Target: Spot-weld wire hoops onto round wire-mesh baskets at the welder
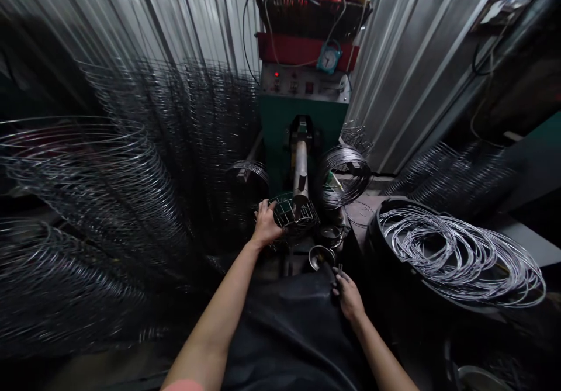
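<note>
My left hand (266, 225) is closed on the left side of a round wire basket (302, 220), under the metal arm (301, 166) of a green machine (276, 122). My right hand (347, 291) is lower and to the right, above the dark apron (289, 315) over my lap. Its fingers are pinched together, with a small dark piece at their tips that I cannot make out. A shiny metal bowl (316, 258) stands just beyond these fingers.
Wire ring coils hang on the machine's right (346, 172) and left (248, 172). Tall stacks of wire rings (149, 186) crowd the left side. On the right, a dark tub (383, 227) holds loose wire rings (460, 251). A clock (329, 58) hangs above the control panel (322, 81).
</note>
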